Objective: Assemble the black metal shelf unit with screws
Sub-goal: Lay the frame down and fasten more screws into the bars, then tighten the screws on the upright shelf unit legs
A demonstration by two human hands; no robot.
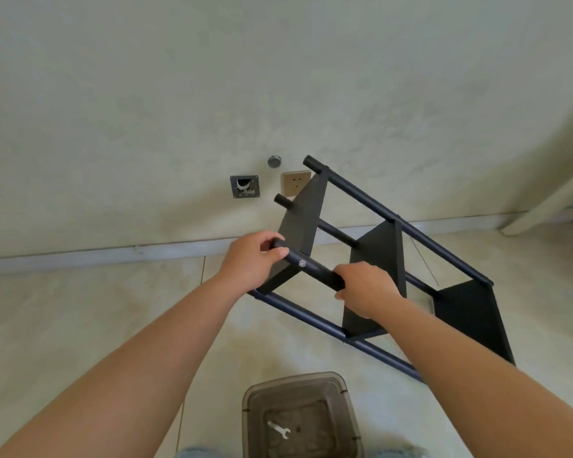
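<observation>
The black metal shelf unit (381,249) lies tilted on its side on the tiled floor, with three flat black shelves fixed between dark round posts. My left hand (253,261) grips the free end of the nearest post. A little further along the same post, my right hand (366,289) grips it too. Between the two hands a silver screw head (301,263) shows on the post where the first shelf joins.
A translucent grey plastic bin (255,414) stands on the floor near my knees, with a small silver wrench (279,430) lying inside. Behind the shelf the wall carries a socket plate (293,183), an open wall box (244,186) and a round cap (274,161). A curtain (556,200) hangs at the right.
</observation>
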